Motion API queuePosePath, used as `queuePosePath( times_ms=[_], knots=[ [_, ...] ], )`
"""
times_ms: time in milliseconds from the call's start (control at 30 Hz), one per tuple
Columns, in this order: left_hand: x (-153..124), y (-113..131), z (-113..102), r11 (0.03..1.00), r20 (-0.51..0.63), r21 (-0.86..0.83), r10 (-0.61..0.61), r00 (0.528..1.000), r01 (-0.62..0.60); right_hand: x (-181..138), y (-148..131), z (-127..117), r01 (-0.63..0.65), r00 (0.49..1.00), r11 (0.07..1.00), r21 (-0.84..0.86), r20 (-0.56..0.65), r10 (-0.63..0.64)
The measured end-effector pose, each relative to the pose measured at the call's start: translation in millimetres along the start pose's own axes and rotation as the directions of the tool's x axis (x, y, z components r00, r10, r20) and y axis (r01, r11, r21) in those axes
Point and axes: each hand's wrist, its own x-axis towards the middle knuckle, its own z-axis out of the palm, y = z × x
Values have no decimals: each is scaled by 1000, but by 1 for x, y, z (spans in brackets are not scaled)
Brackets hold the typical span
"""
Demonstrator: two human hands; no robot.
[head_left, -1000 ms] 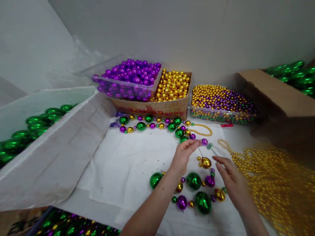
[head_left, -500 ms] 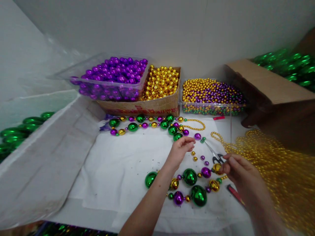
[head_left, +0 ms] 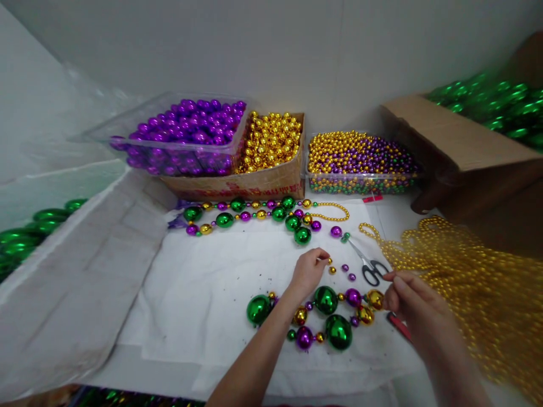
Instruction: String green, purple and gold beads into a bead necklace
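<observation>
My left hand (head_left: 310, 268) is closed in a pinch at a small gold bead (head_left: 330, 261). Just beside it lie another gold bead (head_left: 332, 271) and two small purple beads (head_left: 345, 268). My right hand (head_left: 418, 297) is also pinched, over the right end of a bead strand (head_left: 338, 332) of large green, purple and gold balls; whatever its fingers hold is too small to make out. Black-handled scissors (head_left: 370, 268) lie past my right fingertips, their blades by a few small green beads (head_left: 345, 237). Partly under my right hand is a red-handled tool (head_left: 399, 326).
A finished-looking bead necklace (head_left: 224, 220) lies further back. Behind it stand a clear bin (head_left: 186, 146) of purple balls, a cardboard box (head_left: 271, 183) of gold balls and a tray (head_left: 360, 183) of mixed beads. Gold bead chains (head_left: 466, 294) pile up at right, below a carton (head_left: 462, 135).
My left hand has come down and toward me, from near the purple and green beads to the small gold ones. My right hand stays pinched near the strand's end. The view has shifted slightly.
</observation>
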Motion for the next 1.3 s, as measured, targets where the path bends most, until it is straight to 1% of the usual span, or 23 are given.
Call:
queuePosePath(
  times_ms=[100, 200, 267, 400, 500, 600, 700, 767, 833, 967, 1000, 1067, 1133, 1167, 1233, 1300],
  knots=[
    [1, 1, 0, 998, -20, 43, 36, 999, -35, 4, 6, 1, -14, 1000, 1000, 2, -15, 14],
    [5, 3, 2, 990, -22, 101, 104, 994, -101, 8, 12, 0, -26, 998, 999, 23, -51, 27],
    [10, 5, 3, 981, -12, 133, 142, 990, -139, 9, 14, -2, -26, 998, 999, 36, -56, 28],
    [18, 10, 9, 973, 27, 148, 172, 985, -174, 7, 16, -8, -36, 999, 998, 46, -39, 37],
    [17, 13, 17, 947, 93, 199, 236, 967, -250, 6, 17, -10, -68, 997, 996, 64, -40, 70],
    [12, 14, 27, 873, 208, 309, 325, 923, -377, 6, 19, -9, -75, 996, 994, 80, -47, 78],
    [11, 14, 34, 804, 295, 396, 347, 890, -444, 7, 20, -7, -88, 995, 993, 73, -43, 91],
    [13, 13, 37, 801, 300, 400, 345, 889, -446, 7, 21, -7, -88, 995, 994, 70, -36, 91],
    [16, 13, 37, 828, 276, 368, 337, 900, -423, 8, 21, -8, -77, 996, 995, 71, -32, 79],
    [21, 15, 31, 873, 239, 306, 316, 918, -380, 9, 21, -13, -47, 999, 996, 73, -21, 49],
    [22, 17, 28, 891, 218, 269, 315, 924, -367, 9, 21, -14, -44, 999, 997, 70, -19, 45],
    [22, 21, 21, 940, 156, 116, 302, 941, -321, 10, 21, -16, -40, 999, 997, 62, -23, 42],
    [20, 26, 13, 965, 91, -110, 249, 964, -239, 10, 21, -16, -41, 999, 997, 61, -34, 43],
    [19, 27, 9, 956, 74, -230, 206, 976, -184, 11, 20, -16, -40, 998, 997, 59, -39, 43],
    [16, 30, 2, 889, 87, -453, 110, 990, -59, 12, 14, -13, -24, 999, 998, 56, -43, 27],
    [12, 31, -6, 754, 147, -653, 32, 989, 73, 14, 4, -8, 11, 999, 998, 59, -37, -9]
  ],
)
